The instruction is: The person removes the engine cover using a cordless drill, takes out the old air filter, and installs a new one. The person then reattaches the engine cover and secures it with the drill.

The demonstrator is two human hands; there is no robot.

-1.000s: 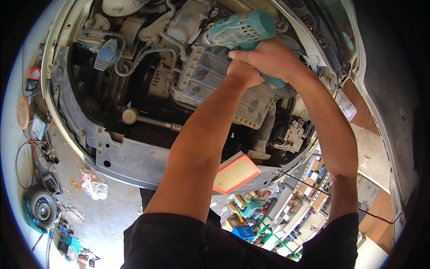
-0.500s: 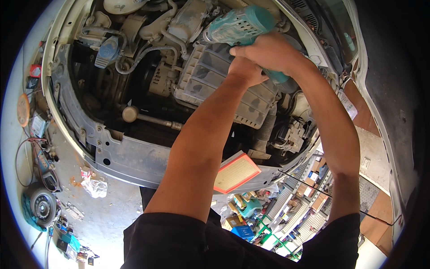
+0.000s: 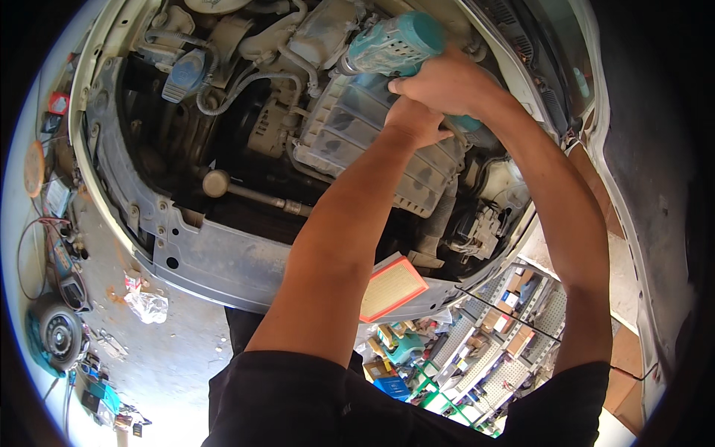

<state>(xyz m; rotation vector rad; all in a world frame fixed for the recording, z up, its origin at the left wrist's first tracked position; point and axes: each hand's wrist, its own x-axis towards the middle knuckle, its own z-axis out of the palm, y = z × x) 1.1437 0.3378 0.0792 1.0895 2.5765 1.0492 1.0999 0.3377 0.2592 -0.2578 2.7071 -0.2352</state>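
Note:
A teal cordless drill (image 3: 395, 41) lies level above the far end of the grey ribbed air filter housing (image 3: 372, 134), its chuck pointing left. My right hand (image 3: 450, 80) wraps over the drill's handle from behind. Right below it my left hand (image 3: 417, 121) presses against the same handle, thumb and fingers closed around its lower part; much of that grip is hidden. The drill's tip meets the far edge of the housing or the parts beside it, and I cannot make out the exact contact point.
A pleated air filter with an orange-red rim (image 3: 395, 288) rests on the car's front edge. Hoses and a blue-capped reservoir (image 3: 185, 76) sit left in the engine bay. The raised hood (image 3: 648, 186) stands at the right. Shelves (image 3: 495, 335) and a wheel (image 3: 59, 335) are beyond.
The view has shifted slightly. Both hands stay on the drill, which keeps nearly the same place over the housing. The left hand's fingers have moved a little on the handle.

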